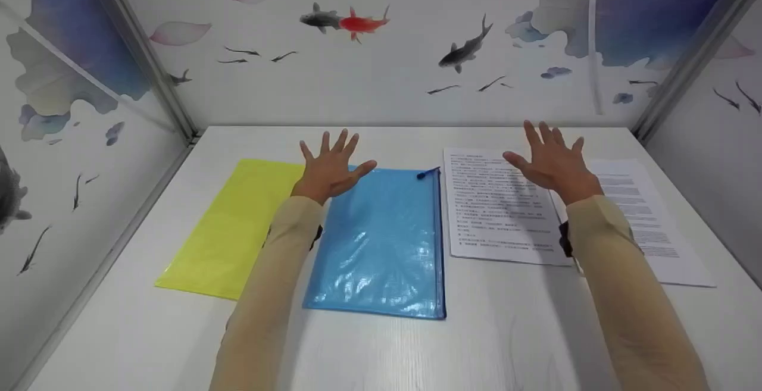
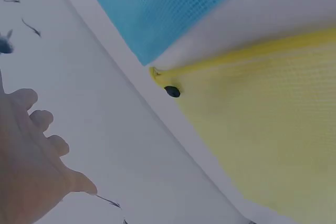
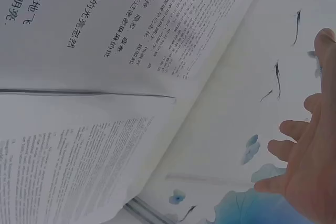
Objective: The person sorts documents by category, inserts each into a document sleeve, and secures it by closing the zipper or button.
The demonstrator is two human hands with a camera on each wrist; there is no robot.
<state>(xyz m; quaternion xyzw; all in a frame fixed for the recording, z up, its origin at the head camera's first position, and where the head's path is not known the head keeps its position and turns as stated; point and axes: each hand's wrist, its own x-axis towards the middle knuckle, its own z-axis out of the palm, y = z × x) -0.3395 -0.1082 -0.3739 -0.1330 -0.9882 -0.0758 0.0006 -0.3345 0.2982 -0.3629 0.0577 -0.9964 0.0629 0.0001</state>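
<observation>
In the head view my left hand (image 1: 329,168) is held out with spread fingers and holds nothing. Below it lie a yellow zip pouch (image 1: 229,224) and, just to the right, a blue zip pouch (image 1: 381,242). The yellow pouch's dark zip pull (image 2: 172,92) shows in the left wrist view. My right hand (image 1: 553,162), fingers also spread and holding nothing, hovers over two lots of printed paper. A stack of printed sheets (image 1: 497,212) lies to its left. More printed sheets (image 1: 649,230) lie to the right, partly hidden by my forearm.
All the items lie on a white table (image 1: 381,355). A white back panel (image 1: 381,81) printed with fish rises behind it. Side panels with metal corner posts (image 1: 143,52) border the table at left and right. The blue pouch's zip pull (image 1: 422,175) is at its top right corner.
</observation>
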